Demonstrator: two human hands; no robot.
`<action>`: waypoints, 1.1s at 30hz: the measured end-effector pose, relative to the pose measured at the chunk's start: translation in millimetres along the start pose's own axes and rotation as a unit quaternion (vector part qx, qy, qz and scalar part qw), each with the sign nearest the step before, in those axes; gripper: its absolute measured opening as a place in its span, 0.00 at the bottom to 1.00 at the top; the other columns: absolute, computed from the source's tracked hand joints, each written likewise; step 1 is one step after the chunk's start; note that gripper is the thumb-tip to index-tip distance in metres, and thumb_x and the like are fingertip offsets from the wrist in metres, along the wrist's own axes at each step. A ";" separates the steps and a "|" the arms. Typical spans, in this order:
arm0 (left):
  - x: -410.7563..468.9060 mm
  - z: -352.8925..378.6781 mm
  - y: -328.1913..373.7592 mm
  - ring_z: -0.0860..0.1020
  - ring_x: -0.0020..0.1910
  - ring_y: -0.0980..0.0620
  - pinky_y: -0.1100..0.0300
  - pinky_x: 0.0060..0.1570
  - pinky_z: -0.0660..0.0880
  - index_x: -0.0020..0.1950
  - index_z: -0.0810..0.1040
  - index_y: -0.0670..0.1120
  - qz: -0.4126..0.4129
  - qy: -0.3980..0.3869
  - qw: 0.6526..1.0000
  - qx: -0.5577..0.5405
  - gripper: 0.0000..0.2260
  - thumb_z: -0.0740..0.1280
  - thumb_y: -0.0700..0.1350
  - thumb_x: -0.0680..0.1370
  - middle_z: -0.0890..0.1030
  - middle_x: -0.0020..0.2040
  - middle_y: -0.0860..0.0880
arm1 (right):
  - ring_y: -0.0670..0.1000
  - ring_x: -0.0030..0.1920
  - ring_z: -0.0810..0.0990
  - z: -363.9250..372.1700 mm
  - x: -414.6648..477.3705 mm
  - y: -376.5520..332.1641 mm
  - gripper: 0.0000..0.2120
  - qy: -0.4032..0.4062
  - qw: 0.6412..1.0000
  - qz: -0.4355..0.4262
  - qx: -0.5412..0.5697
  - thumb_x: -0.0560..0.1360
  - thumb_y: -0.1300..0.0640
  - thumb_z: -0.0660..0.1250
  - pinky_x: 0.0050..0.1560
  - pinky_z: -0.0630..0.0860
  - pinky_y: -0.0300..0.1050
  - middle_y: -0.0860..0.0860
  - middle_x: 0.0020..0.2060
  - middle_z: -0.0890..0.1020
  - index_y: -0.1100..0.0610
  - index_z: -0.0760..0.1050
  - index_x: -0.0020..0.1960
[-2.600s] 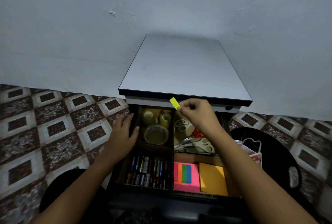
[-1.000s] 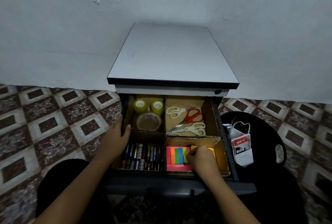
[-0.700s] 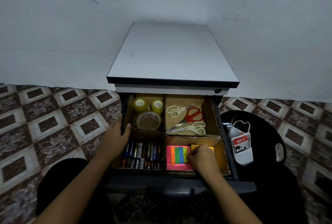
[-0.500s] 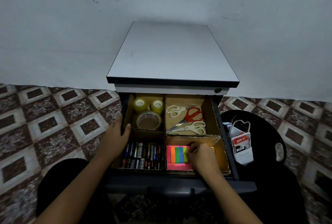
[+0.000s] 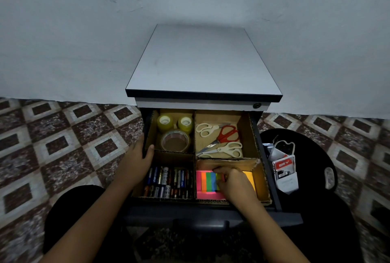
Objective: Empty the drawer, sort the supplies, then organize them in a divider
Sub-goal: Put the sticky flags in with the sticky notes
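The open drawer [image 5: 211,214] holds a cardboard divider [image 5: 194,136] with four compartments. Tape rolls [image 5: 174,142] fill the back left, scissors [image 5: 225,134] the back right, batteries [image 5: 168,182] the front left. The front right has a pink sticky pad [image 5: 207,195] topped with coloured strips [image 5: 207,181], and an orange pad [image 5: 249,178] beside it. My right hand [image 5: 234,184] is down in that compartment, fingers and thumb curled on a yellow strip [image 5: 218,176] next to the blue one. My left hand [image 5: 135,165] grips the drawer's left wall, thumb inside.
The drawer belongs to a small cabinet with a grey top [image 5: 200,62] standing against a pale wall. A black round object [image 5: 312,188] lies on the patterned floor at right, with a white and red card pouch [image 5: 285,169] on it. My dark-clothed knees flank the drawer.
My right hand carried the yellow strip from above the drawer down into the front right compartment and has shifted it against the coloured strips. My left hand stayed on the drawer wall.
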State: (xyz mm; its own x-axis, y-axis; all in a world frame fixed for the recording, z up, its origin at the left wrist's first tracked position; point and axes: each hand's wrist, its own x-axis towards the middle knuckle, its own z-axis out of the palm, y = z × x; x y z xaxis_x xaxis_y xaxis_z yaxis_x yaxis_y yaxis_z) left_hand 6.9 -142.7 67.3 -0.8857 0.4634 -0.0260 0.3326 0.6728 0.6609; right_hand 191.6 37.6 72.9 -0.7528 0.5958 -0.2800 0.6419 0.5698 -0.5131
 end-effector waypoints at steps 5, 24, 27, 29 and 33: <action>-0.2 0.2 -0.6 0.61 0.74 0.45 0.48 0.69 0.63 0.77 0.53 0.48 0.003 -0.001 1.000 0.000 0.26 0.54 0.55 0.81 0.60 0.76 0.45 | 0.53 0.53 0.79 0.2 1.4 2.3 0.17 0.000 1.000 0.005 0.005 0.75 0.57 0.64 0.54 0.72 0.41 0.53 0.62 0.73 0.44 0.75 0.62; -0.2 0.3 -0.8 0.60 0.74 0.45 0.46 0.69 0.63 0.77 0.51 0.49 -0.005 -0.007 1.000 0.000 0.27 0.54 0.56 0.81 0.61 0.75 0.44 | 0.52 0.58 0.76 3.8 4.9 3.8 0.17 -0.011 1.000 -0.011 -0.006 0.75 0.55 0.64 0.58 0.72 0.42 0.53 0.62 0.73 0.42 0.75 0.62; 0.0 0.3 -1.1 0.60 0.74 0.44 0.47 0.68 0.64 0.77 0.51 0.50 -0.007 -0.006 1.000 0.005 0.27 0.54 0.56 0.81 0.61 0.75 0.44 | 0.52 0.58 0.76 2.3 3.8 4.9 0.19 -0.007 1.000 -0.008 -0.001 0.73 0.55 0.67 0.57 0.72 0.41 0.53 0.62 0.74 0.45 0.74 0.64; 0.2 0.3 -0.8 0.62 0.73 0.44 0.47 0.67 0.64 0.77 0.52 0.49 -0.002 -0.003 1.000 0.000 0.27 0.54 0.55 0.81 0.62 0.75 0.43 | 0.52 0.58 0.76 0.3 2.7 6.5 0.22 -0.007 1.000 -0.007 0.000 0.72 0.54 0.70 0.57 0.71 0.40 0.52 0.63 0.74 0.47 0.72 0.65; 0.2 0.6 -0.7 0.63 0.72 0.44 0.48 0.67 0.65 0.77 0.52 0.48 0.002 0.000 1.000 -0.003 0.26 0.55 0.54 0.81 0.62 0.75 0.43 | 0.53 0.62 0.73 -2.0 0.6 5.5 0.30 -0.039 0.999 -0.021 -0.023 0.68 0.53 0.74 0.60 0.69 0.39 0.54 0.63 0.70 0.48 0.69 0.68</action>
State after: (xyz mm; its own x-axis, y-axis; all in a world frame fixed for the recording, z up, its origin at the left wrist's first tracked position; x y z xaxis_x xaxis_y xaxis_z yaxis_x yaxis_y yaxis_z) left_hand 6.6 -142.7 66.4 -0.8849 0.4652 -0.0232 0.3338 0.6681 0.6650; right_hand 195.0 42.2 71.6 -0.7871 0.5260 -0.3222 0.6142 0.6203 -0.4879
